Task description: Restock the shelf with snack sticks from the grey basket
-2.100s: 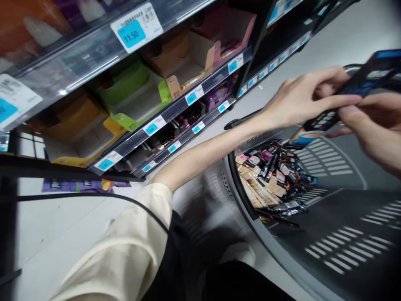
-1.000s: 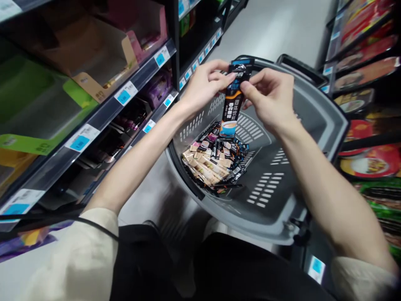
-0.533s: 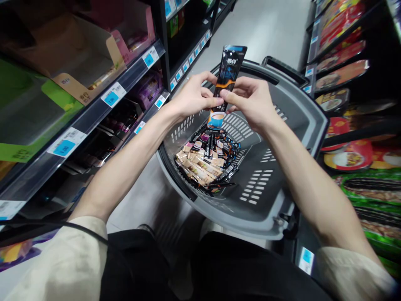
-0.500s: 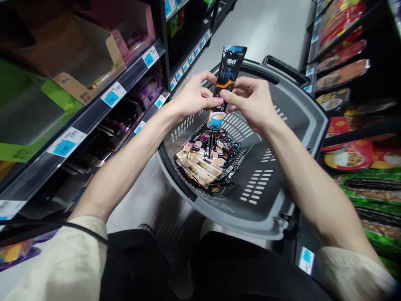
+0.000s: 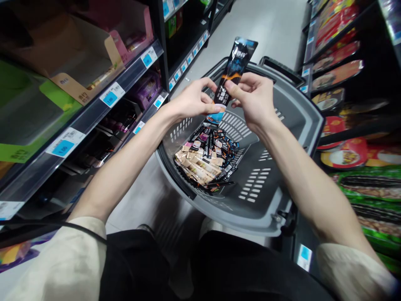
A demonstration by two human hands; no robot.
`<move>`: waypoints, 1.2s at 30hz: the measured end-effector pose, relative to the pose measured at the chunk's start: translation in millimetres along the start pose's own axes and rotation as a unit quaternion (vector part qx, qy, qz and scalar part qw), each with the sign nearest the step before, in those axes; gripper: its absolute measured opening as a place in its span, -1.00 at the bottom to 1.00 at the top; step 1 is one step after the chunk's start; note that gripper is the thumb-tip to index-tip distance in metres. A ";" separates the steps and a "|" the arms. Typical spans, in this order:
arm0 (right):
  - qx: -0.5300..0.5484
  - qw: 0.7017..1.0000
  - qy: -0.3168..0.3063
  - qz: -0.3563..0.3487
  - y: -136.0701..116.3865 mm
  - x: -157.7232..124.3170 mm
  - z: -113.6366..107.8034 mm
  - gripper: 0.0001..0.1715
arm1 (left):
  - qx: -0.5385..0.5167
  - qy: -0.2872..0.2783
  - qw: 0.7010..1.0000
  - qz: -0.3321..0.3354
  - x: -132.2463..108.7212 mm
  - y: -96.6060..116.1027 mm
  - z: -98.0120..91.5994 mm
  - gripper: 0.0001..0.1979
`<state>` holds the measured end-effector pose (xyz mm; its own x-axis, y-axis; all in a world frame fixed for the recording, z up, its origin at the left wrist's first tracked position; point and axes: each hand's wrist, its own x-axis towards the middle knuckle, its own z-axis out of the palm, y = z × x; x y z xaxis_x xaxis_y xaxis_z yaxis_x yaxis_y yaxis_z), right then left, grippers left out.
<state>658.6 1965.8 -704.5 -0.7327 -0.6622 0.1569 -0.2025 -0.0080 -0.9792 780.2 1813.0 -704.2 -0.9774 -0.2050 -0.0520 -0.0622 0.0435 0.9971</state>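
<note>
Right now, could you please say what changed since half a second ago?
The top of the black sachet has tipped further right, and the right hand has risen slightly. The thumb of the left hand has slid lower, covering part of the printed cup. Both hands still hold it; the sachet pile in the basket looks unchanged.

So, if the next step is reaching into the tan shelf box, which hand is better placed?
Probably the left hand, nearer the tan box, though it touches the dark packet low down. The right hand seems able to hold that alone, thumb across its middle.
</note>
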 end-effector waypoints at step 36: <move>0.060 0.995 0.066 0.042 -6.9 1.2 0.2 -0.12 | -0.031 0.042 0.998 0.035 5.3 6.9 3.0 -0.89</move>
<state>659.2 1965.0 -697.6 -0.8245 -0.5600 0.0815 -0.0639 -0.0509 -0.9967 774.0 1815.2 -697.8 -0.9582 -0.2854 0.0198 0.0203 0.0012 0.9998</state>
